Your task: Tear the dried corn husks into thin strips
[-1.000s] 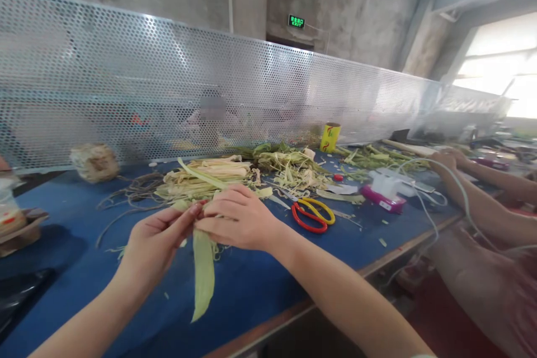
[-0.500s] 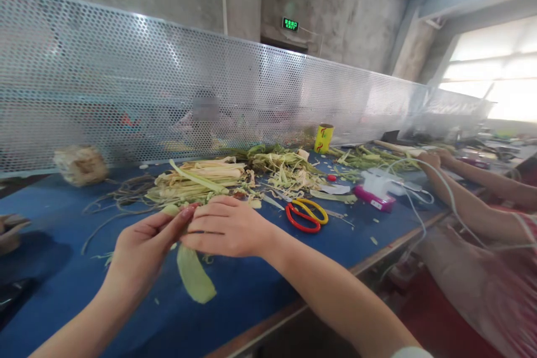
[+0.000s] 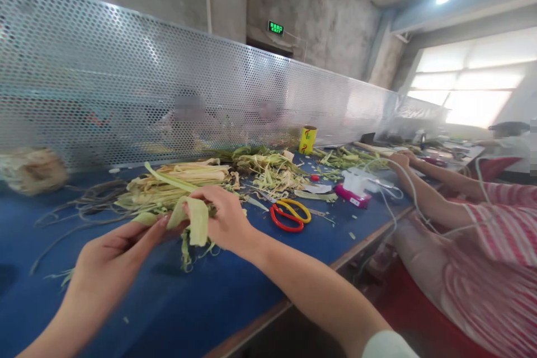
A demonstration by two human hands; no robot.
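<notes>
Over the blue table (image 3: 159, 313), strip: from my remote seat I see a pale green strip (image 3: 199, 221) raised between two bare hands, bending over so that its broad end hangs down.
Left hand: the left hand (image 3: 111, 257) pinches the strip between thumb and fingers.
Right hand: the right hand (image 3: 229, 215) curves in just beside the strip's folded end; its fingertips are behind it, so I cannot tell whether they grip.
Shreds: thin green shreds (image 3: 185, 251) show just below the hands.
Husk pile: beyond the hands lies a heap of yellowish husks (image 3: 184, 170), with grey cord (image 3: 96, 201) loosely coiled on its left.
Scissors: to the right, scissors (image 3: 278, 202) with one red and one yellow handle lie on the table.
Farther back: a yellow tube (image 3: 307, 141) stands near a perforated metal panel (image 3: 235, 100).
Neighbour: at right, a co-worker's bare arms (image 3: 436, 201) reach over the table.
</notes>
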